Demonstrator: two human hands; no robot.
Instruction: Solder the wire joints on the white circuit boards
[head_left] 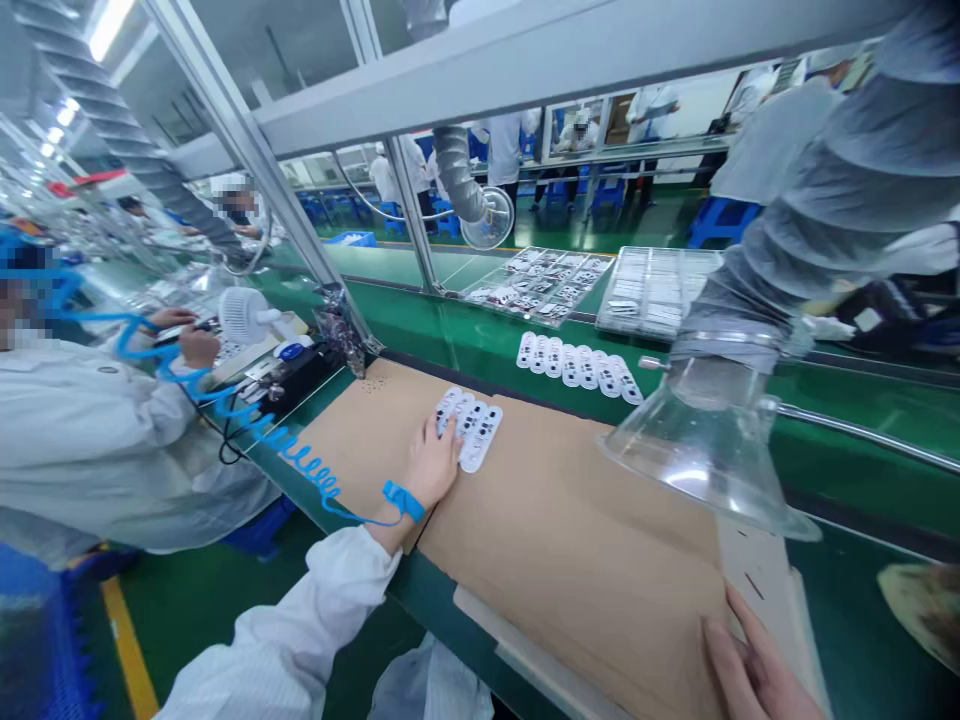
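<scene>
My left hand (435, 462), with a blue wrist strap (403, 500) and coiled blue cord, lies over a small group of white rounded plates (480, 440) with dark spots. Its fingers are stretched out and touch the nearest plates, which rest side by side on a brown cardboard sheet (570, 510). At the lower right, my right hand (761, 665) rests at the sheet's right edge, thumb and forefinger apart; I see nothing held in it. Beyond the cardboard, a row of similar white plates (577, 366) lies on the green surface.
A clear funnel hood (705, 440) on a grey hose hangs above the right side. Behind stand trays of small parts (540, 285) and white pieces (652, 290). A co-worker in white (112, 430) sits at left near a small white fan (244, 315). Metal posts frame the bench.
</scene>
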